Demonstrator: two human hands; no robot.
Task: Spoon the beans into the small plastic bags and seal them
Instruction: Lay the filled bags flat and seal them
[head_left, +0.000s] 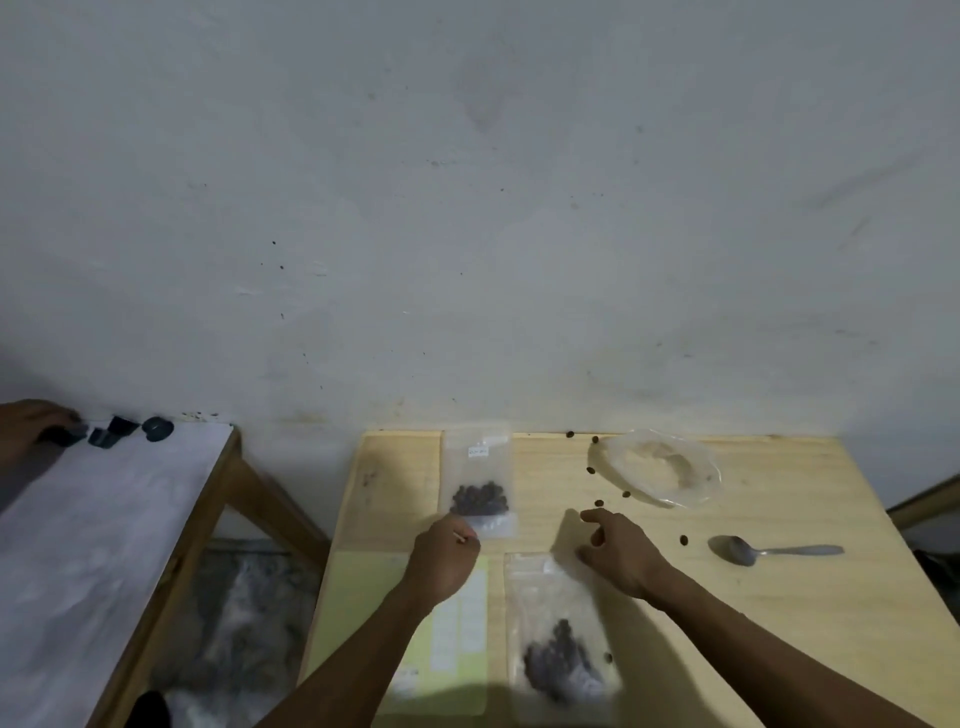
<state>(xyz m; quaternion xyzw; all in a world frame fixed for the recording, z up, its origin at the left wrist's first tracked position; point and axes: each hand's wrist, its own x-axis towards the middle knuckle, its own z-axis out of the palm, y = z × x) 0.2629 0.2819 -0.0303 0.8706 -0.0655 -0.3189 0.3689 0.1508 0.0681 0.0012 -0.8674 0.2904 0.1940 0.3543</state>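
Two small clear plastic bags of dark beans lie on the wooden table (779, 499). My left hand (447, 558) has its fingers curled at the near left corner of the far bag (478, 483) and seems to pinch it. The near bag (561, 639) lies flat by the front edge, with nothing holding it. Just above its top right corner, my right hand (618, 556) hovers with loosely spread fingers and holds nothing. A metal spoon (769, 551) lies empty to the right. Loose beans (599, 503) are scattered near a nearly empty clear plastic dish (660, 467).
A yellow-green paper sheet (457, 639) lies under my left forearm. The table's back edge meets a grey wall. At the left stands a second table with a white top (104, 519), where another person's hand (26, 426) rests by small dark objects (156, 428).
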